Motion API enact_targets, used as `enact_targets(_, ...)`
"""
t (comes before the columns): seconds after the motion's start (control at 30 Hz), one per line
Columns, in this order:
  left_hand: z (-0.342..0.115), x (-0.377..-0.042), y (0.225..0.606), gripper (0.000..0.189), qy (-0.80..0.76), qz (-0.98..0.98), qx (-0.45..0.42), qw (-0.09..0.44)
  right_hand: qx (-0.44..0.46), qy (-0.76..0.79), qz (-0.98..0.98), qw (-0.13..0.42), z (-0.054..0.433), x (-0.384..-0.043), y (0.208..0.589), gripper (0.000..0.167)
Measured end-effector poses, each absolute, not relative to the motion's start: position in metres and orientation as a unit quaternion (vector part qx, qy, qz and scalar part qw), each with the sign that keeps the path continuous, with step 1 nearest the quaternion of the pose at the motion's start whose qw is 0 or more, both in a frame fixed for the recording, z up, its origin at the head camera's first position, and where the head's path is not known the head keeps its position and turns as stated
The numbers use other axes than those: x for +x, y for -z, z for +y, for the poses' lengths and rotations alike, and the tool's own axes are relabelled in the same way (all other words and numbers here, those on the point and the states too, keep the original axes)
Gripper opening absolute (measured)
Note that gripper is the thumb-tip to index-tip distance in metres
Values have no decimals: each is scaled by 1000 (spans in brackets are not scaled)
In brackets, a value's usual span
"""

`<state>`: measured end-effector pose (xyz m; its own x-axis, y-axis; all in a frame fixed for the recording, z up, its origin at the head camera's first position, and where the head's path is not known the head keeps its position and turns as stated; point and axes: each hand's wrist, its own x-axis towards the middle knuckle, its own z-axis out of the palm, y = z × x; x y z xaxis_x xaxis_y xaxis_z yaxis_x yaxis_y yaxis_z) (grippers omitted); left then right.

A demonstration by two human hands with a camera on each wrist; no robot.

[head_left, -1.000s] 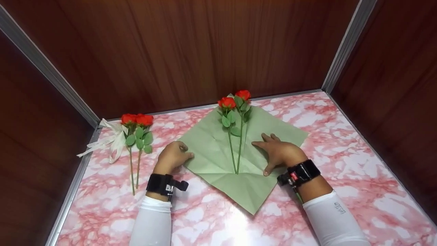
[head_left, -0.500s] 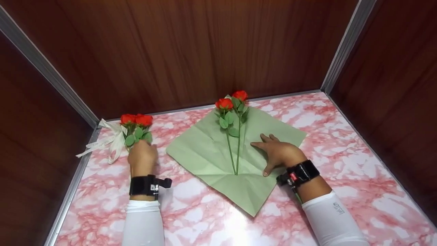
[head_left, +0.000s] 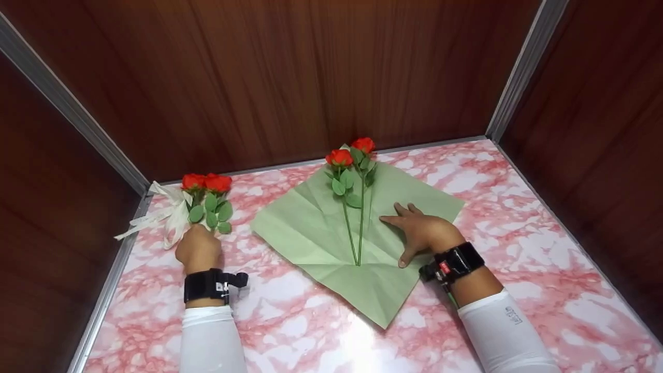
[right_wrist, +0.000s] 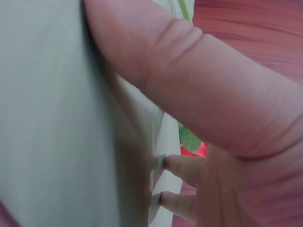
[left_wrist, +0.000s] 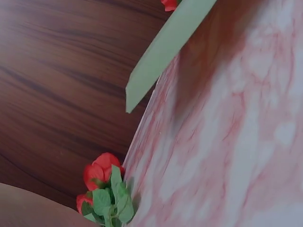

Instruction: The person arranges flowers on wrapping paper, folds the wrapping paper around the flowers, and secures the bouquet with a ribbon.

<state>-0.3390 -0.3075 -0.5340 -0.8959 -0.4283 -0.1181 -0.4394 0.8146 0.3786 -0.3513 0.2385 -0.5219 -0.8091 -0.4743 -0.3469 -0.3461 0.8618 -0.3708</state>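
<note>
My left hand point(head_left: 199, 248) is over the upper stems of two red roses point(head_left: 217, 182) lying at the left, below their leaves. Its fingers look curled but are hidden under the hand, so I cannot tell whether they grip a stem. In the left wrist view those roses point(left_wrist: 102, 171) show beside the hand's edge. My right hand point(head_left: 422, 228) rests with spread fingers on the right part of a green sheet of wrapping paper point(head_left: 305, 228). Its thumb point(right_wrist: 189, 61) and fingertips touch the paper in the right wrist view. Two more red roses point(head_left: 340, 157) lie on the sheet, stems crossing near its fold.
A white ribbon point(head_left: 176, 212) lies beside the left roses, its tails reaching toward the metal edge point(head_left: 111, 285). The pink and white marbled table point(head_left: 290, 321) is bounded by dark wood panels point(head_left: 259, 88) at the back and sides.
My left hand has let go of the paper's left corner and moved left onto the stems of the left roses. The paper and its roses shifted slightly left; my right hand stayed put.
</note>
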Motion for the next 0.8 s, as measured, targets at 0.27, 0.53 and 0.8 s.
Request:
enact_targets(0.27, -313, -339, 531, 43, -209, 948, -233, 54, -218, 144, 940, 218, 239, -351, 522, 134)
enact_targets(0.53, -313, -338, 523, 56, -203, 949, -223, 86, -219, 141, 942, 213, 238, -351, 521, 135)
enact_targets(0.8, -310, -328, 507, 35, -258, 943, -203, 52, -219, 145, 942, 211, 238, -351, 522, 136)
